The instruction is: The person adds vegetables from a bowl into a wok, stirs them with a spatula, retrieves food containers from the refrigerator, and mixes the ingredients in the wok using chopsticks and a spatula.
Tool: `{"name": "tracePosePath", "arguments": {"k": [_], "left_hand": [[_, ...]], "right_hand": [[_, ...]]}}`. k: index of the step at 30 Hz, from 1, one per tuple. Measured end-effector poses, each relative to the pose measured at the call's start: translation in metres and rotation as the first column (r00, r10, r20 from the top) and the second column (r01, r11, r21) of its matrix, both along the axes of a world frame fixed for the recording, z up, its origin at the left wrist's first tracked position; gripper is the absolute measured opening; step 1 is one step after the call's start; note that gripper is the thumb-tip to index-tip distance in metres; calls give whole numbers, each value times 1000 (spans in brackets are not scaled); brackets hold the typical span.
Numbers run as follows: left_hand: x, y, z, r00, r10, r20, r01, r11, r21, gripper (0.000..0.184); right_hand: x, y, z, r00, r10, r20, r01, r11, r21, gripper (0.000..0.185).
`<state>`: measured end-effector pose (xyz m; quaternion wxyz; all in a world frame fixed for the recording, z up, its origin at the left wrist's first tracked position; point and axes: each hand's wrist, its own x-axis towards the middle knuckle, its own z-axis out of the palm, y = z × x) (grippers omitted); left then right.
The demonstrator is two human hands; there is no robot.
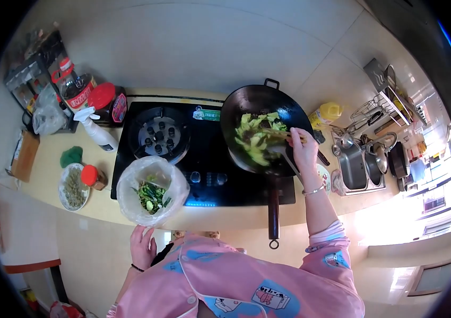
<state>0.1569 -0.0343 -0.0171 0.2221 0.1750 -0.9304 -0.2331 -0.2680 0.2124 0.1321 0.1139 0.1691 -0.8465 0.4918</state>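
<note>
My right hand [305,151] grips a pair of wooden chopsticks [276,131], their tips among chopped green vegetables [254,140] with dark bits. These lie in a black wok [234,100] on the right side of the stove; its long handle [273,212] points toward me. Beneath my right hand a metal spatula [284,153] leans in the wok. My left hand [141,245] is at the counter's front edge, holding nothing I can see, with fingers partly spread. Just above it stands a container lined with a plastic bag [130,199], with green scraps inside.
Left of the stove [204,196] are a spray bottle [98,132], a plate [63,199] of pale green food, a red-lidded jar [93,177] and a green cloth [70,156]. A yellow bottle [327,114] stands behind the wok's right side. Farther right is a metal sink [352,164].
</note>
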Motion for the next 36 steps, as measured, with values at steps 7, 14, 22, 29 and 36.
{"name": "tracePosePath", "arguments": {"k": [7, 14, 22, 29, 36], "left_hand": [[1, 2, 3, 1000, 8, 15, -8, 1000, 5, 41], [2, 2, 1, 1000, 8, -1, -8, 1000, 23, 40], [-1, -4, -3, 1000, 0, 8, 0, 1000, 10, 39], [-7, -2, 12, 999, 46, -4, -45, 998, 38, 37], [-6, -1, 7, 999, 22, -23, -22, 1000, 14, 40]], "right_hand": [[-27, -14, -17, 987, -30, 158, 41, 997, -67, 26], [-15, -6, 2, 994, -65, 92, 84, 972, -219, 27], [27, -5, 41, 997, -43, 68, 62, 954, -294, 26], [133, -50, 60, 889, 458, 10, -398, 783, -478, 18], [177, -65, 67, 687, 727, 8, -726, 686, -36, 12]]}}
